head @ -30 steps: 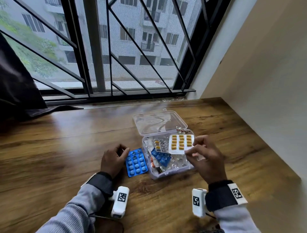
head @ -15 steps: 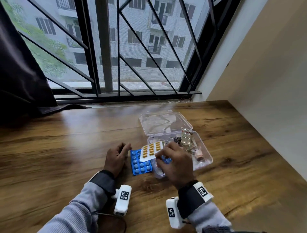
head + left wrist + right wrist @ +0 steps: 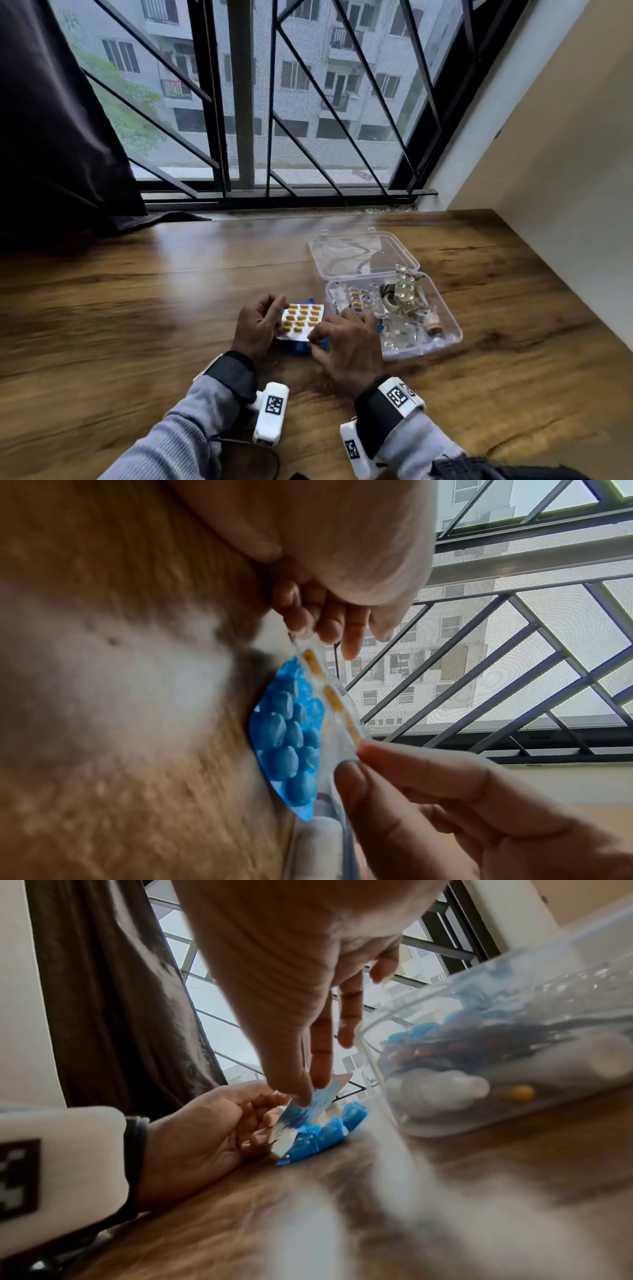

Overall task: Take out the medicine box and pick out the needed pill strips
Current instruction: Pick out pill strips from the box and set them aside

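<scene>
An orange pill strip (image 3: 303,318) lies tilted over a blue pill strip (image 3: 301,348) on the wooden table (image 3: 137,308), just left of the clear medicine box (image 3: 421,351). My right hand (image 3: 313,337) pinches the orange strip's near right corner between thumb and forefinger. My left hand (image 3: 274,311) rests on the table, its loosely curled fingers touching the strip's left edge. In the left wrist view the orange strip (image 3: 325,685) stands edge-on over the blue strip (image 3: 287,739). The right wrist view shows the strip's foil back (image 3: 308,1110). The box holds several more strips.
The box's open lid (image 3: 363,253) lies flat behind it toward the window. A dark curtain (image 3: 51,137) hangs at the far left, a barred window (image 3: 308,137) runs along the back, and a wall (image 3: 548,171) borders the table's right side.
My right hand has carried the orange strip leftward out of the box and lowered it over the blue strip, up against my left fingers. The left hand stayed put.
</scene>
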